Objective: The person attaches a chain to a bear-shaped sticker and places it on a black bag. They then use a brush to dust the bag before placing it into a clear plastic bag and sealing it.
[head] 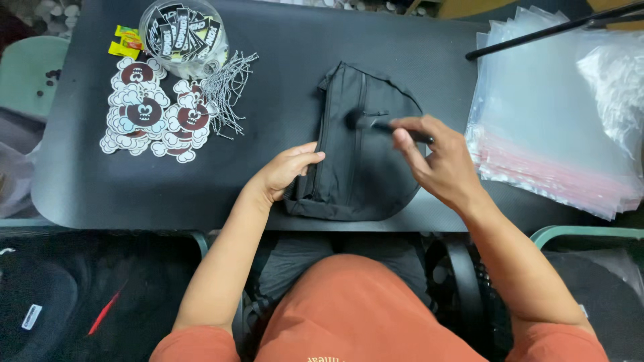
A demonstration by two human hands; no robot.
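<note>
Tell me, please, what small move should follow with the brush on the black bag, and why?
Probably sweep the brush down the black bag toward its lower edge: the right hand holds its bristles near the zip at the top, while the left hand steadies the bag's left side.

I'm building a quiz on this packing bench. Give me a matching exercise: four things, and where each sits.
Things:
1. black fabric bag
2. stack of clear plastic sleeves
3. cloud-shaped stickers
4. small dark brush

Places:
A. far left of the black table
B. right edge of the table
C. in the right hand
D. centre, gripped by the left hand

Pairs: 1-D, 2-B, 3-A, 4-C
</note>
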